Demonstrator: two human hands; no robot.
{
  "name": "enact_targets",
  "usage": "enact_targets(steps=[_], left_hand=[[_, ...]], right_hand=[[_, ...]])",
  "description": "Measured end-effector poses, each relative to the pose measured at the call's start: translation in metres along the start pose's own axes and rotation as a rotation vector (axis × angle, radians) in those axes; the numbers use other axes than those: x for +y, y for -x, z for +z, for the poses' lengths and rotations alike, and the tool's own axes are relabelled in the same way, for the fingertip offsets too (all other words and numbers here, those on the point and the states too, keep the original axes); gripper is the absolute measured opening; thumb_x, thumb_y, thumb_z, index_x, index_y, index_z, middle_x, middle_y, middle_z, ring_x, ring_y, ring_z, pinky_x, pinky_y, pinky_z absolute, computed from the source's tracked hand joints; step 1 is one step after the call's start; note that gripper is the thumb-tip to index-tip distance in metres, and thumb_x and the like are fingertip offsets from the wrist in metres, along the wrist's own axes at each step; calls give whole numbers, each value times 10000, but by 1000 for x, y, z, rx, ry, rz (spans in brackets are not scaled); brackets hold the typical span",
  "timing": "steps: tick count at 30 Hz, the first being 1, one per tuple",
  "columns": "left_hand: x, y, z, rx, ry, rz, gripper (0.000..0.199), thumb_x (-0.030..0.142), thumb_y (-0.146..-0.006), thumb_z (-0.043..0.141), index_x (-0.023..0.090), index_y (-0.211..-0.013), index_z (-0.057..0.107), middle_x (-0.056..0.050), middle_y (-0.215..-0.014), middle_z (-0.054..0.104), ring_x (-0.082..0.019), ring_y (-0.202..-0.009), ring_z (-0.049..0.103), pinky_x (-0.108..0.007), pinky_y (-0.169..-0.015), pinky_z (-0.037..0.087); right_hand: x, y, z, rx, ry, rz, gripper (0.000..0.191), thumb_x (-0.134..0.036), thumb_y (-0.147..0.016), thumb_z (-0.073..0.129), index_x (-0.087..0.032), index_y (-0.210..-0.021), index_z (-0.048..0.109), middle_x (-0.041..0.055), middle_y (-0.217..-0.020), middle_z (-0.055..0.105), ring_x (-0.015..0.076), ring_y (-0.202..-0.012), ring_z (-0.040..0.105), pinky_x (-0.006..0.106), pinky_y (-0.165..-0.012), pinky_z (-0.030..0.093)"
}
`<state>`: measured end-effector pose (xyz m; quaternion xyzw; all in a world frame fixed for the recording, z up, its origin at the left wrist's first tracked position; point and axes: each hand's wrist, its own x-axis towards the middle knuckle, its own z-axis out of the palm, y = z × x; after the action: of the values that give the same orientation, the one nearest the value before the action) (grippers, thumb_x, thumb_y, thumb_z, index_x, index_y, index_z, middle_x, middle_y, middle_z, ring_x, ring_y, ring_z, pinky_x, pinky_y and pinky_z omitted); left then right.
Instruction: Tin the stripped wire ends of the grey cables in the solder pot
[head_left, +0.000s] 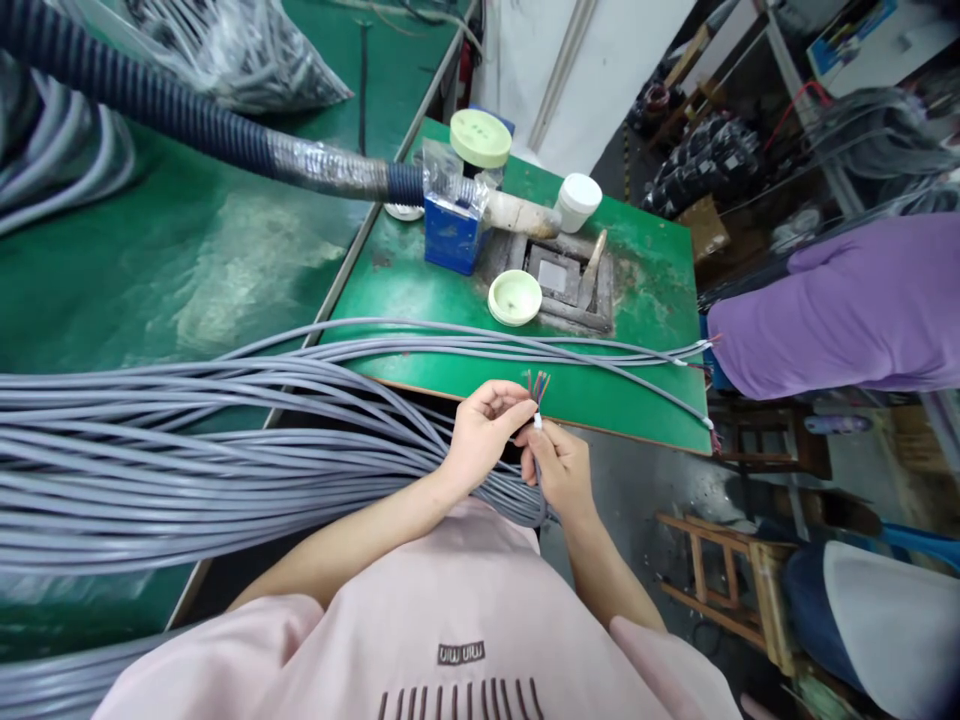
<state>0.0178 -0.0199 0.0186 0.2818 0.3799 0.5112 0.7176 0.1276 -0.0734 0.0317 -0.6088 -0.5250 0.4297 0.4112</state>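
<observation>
In front of my chest, the end of a grey cable [538, 474] points up, with thin coloured wires [539, 384] fanned out above a white band [538, 422]. My right hand [564, 468] is closed round the cable just under that band, thumb on top. My left hand [491, 425] pinches at the base of the coloured wires, fingers curled. Its fingertips partly hide the spot where wires and band meet. A thick bundle of grey cables [187, 470] runs from the left to my lap. Several more cables [450, 345] lie across the green table, their stripped ends near its right edge.
Beyond my hands stand a solder pot [553, 275], a pale green dish [515, 297], a white jar [578, 202] and a blue box [453, 235]. A ribbed hose [225, 130] reaches over the table [645, 260]. At right are a person's purple sleeve [840, 300] and wooden stools [720, 580].
</observation>
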Motion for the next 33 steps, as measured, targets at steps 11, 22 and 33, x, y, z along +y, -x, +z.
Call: enact_targets(steps=[11,22,33], left_hand=[[-1,0,1,-76,328,-286,215,204,-624,733,175,-705,537,57,-538,556,-60,-448,479,-172,-438,368],[5,-3,-1,-5,11,81,175,279,-661,757,162,-707,635,32,-626,606,-51,-506,485,-187,-505,407],[12,-7,-6,-77,-106,51,200,310,-642,767,158,-715,658,25,-588,606,-61,-480,501,-186,-471,410]], right_hand=[[10,0,4,-9,-74,-66,288,-367,-931,459,-183,-747,584,-67,-438,505,63,-358,434,190,-422,363],[4,-4,4,-8,2,-5,348,-442,-919,441,-181,-742,589,-55,-436,510,77,-363,454,193,-402,369],[3,-4,3,-36,43,6,359,-450,-917,435,-182,-725,578,-55,-424,500,76,-359,432,191,-404,355]])
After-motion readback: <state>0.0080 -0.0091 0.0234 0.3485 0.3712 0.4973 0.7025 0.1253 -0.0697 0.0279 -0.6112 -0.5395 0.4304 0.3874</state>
